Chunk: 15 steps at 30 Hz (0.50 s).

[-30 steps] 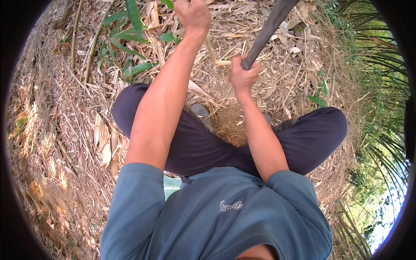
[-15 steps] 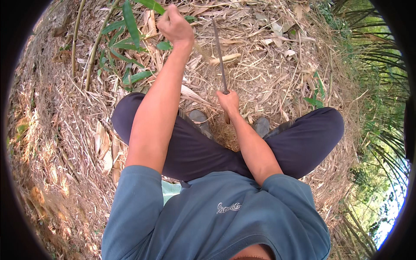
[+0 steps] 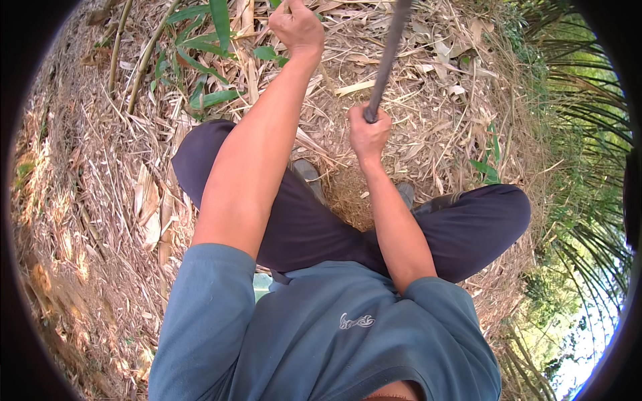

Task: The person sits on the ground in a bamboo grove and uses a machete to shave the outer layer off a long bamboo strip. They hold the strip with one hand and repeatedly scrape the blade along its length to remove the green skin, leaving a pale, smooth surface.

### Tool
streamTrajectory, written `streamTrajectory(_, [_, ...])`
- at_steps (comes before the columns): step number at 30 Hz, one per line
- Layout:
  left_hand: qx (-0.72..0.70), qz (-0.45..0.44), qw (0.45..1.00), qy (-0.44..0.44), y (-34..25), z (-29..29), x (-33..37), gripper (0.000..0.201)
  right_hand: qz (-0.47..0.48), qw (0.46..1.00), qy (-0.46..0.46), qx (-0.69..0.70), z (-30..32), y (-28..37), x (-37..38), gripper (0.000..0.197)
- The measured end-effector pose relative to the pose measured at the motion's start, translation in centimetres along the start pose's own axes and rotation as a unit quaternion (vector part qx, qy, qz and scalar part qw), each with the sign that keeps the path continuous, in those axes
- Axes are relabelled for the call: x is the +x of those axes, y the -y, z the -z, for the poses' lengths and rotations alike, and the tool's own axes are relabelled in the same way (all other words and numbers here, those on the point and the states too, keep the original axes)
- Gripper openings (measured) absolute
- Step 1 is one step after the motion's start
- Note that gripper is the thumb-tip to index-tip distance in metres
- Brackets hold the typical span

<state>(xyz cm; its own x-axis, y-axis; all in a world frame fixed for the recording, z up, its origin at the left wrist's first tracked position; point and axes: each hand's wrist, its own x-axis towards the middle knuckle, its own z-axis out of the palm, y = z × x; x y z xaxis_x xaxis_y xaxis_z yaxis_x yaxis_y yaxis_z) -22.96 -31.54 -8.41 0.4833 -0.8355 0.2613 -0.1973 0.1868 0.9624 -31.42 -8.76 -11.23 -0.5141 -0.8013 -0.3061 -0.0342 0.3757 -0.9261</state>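
My right hand (image 3: 369,137) is wrapped round the handle of a machete (image 3: 386,70), whose long dark blade points up and away past the top edge, seen nearly edge-on. Farther out and to the left, my left hand (image 3: 297,28) is closed at the top edge of the view. A bit of green shows beside its fingertips, but what the fingers grip is cut off or hidden. Green bamboo-like leaves (image 3: 219,23) hang left of this hand. A pale split piece of wood or husk (image 3: 354,87) lies on the ground between both hands.
Dry leaves and straw (image 3: 428,127) cover the ground. Thin upright stems (image 3: 144,67) stand at the far left. My bent knees (image 3: 478,217) spread to either side, with shoes (image 3: 307,175) between them. Small green shoots (image 3: 487,170) grow beyond my right knee; palm fronds (image 3: 582,100) border the right side.
My right hand has moved up and slightly right, and the machete blade has swung upward and tilted right. My left hand has shifted right and a little farther away, still closed.
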Motion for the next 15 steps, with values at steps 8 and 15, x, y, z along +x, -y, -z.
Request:
streamTrajectory(8, [-0.075,-0.008,0.997,-0.015,-3.5,-2.0,0.3,0.047,-0.165,0.924,0.119,-0.322,2.1,-20.1,-6.3,0.065])
streamTrajectory(15, [-0.107,-0.008,0.994,-0.033,-4.7,-0.6,1.0,0.045,-0.242,0.937,0.072,-0.241,1.3,-12.2,-3.7,0.056])
